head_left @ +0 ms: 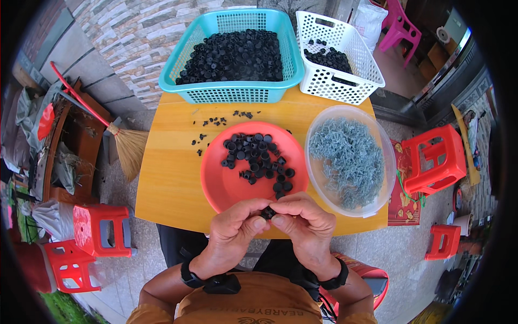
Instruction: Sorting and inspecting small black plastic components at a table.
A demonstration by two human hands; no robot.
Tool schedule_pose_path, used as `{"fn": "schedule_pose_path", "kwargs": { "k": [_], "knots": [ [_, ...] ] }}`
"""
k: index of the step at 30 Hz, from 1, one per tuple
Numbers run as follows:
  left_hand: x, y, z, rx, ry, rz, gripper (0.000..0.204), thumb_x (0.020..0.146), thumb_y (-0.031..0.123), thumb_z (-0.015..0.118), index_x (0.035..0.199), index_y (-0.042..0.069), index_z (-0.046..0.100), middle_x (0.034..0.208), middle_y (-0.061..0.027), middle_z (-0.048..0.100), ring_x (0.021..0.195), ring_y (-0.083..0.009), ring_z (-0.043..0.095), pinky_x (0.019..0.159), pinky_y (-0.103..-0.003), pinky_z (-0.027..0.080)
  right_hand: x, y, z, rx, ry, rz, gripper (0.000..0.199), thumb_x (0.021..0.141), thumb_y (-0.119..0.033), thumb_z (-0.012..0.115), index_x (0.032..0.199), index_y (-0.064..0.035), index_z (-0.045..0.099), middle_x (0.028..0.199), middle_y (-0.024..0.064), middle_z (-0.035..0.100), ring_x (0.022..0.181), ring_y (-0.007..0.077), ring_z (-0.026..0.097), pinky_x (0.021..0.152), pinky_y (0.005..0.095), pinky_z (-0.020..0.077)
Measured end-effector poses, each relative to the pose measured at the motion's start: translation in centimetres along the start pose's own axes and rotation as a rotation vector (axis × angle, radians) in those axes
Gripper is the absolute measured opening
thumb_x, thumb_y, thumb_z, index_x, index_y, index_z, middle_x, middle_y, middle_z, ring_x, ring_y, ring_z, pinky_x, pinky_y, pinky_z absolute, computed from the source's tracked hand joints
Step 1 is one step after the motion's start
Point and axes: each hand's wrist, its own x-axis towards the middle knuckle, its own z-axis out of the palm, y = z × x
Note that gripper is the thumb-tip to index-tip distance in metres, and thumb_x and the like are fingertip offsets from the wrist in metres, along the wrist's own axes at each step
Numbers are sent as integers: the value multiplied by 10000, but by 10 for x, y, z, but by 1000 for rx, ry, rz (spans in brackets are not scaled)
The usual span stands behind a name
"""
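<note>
Over the near rim of a red round plate (229, 189), both hands meet at one small black plastic part (267, 213). My left hand (236, 224) pinches it between thumb and fingers from one side. From the other side, my right hand (303, 218) pinches the same part, so much of it is covered. A loose cluster of black plastic caps (258, 154) lies on the plate. To its right, a clear round tub (318, 186) holds a tangled heap of small grey-blue pieces (348, 154), perhaps springs, too fine to make out singly.
A teal basket (232, 93) and a white basket (340, 92), both with black parts, stand along the far edge of the wooden table (167, 178). Small black bits (216, 121) are scattered left of centre. Red stools (434, 159) and a broom (128, 148) flank the table.
</note>
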Motion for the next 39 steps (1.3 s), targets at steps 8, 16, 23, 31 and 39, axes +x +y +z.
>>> {"fn": "schedule_pose_path", "kwargs": {
  "k": [8,16,23,31,39],
  "knots": [
    [1,-2,-3,33,-27,7,319,875,136,575,1161,3,526,914,-27,603,788,-65,567,681,-193,480,-2,1,2,46,68,55,233,722,116,643,925,2,646,919,87,593,812,130,576,723,232,480],
    [4,1,-3,48,-73,-56,284,884,120,561,1140,-3,538,922,-28,568,773,-70,509,678,-210,456,-3,2,0,22,83,66,218,723,114,641,912,6,646,905,84,601,802,128,576,718,235,479],
    [4,2,-3,29,-92,-71,298,859,99,588,1135,-2,538,940,-32,587,790,-73,535,700,-210,466,-2,4,-2,243,135,233,152,725,89,649,860,22,632,848,85,628,761,126,586,706,233,474],
    [4,5,-3,-41,-95,-129,263,855,61,590,1107,-4,549,915,-8,578,787,-56,504,719,-205,444,-3,9,-8,264,56,219,162,765,126,594,901,40,609,879,91,600,765,150,603,716,263,504],
    [3,4,1,150,-80,-23,277,860,130,588,1099,2,526,900,-43,609,774,-80,577,671,-204,482,-6,3,-2,51,74,62,205,737,173,585,888,36,609,881,83,564,763,134,591,673,231,506]
  ]
}}
